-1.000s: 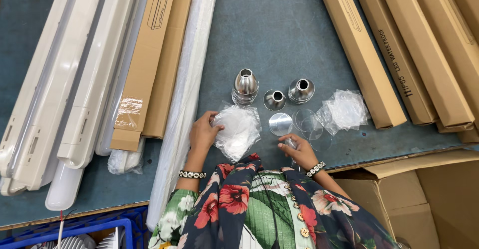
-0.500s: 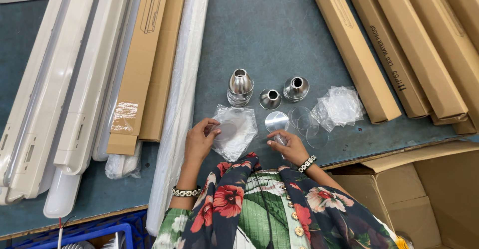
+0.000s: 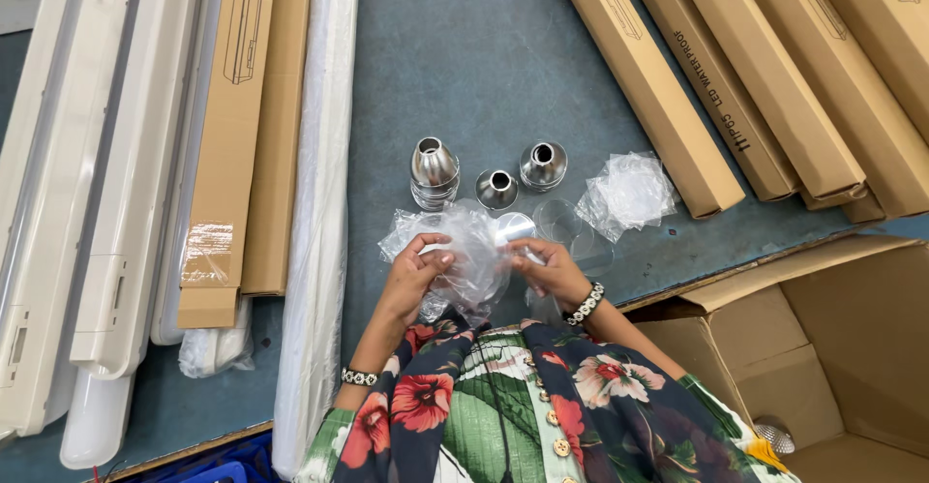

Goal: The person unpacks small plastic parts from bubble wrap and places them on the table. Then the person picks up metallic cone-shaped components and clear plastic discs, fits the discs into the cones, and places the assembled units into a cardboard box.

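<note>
— Crinkled clear plastic bag, where is it?

— Held up just above the blue-grey counter, close in front of the person's flowered shirt, between both hands. The left hand has its fingers closed on the bag's left side, thumb on top. The right hand is pinched shut on the bag's right edge.

— Anything inside the bag?

— Hard to say; the film is bunched and glary, so I cannot tell whether it holds something.

— What lies beyond the hands?

— Three shiny metal pieces in a row: a tall bullet-shaped steel fitting on the left, a small steel cup in the middle, and a rounded steel fitting with an open top to the right. Just beside the right hand lies a round clear disc, and further right a second crumpled clear bag.

— And the sides?

— Long brown cardboard boxes lie slanted at the upper right. On the left lie long white light housings, two flat brown cartons and a long tube wrapped in white film. An open cardboard box stands at the lower right, past the counter's edge.
</note>
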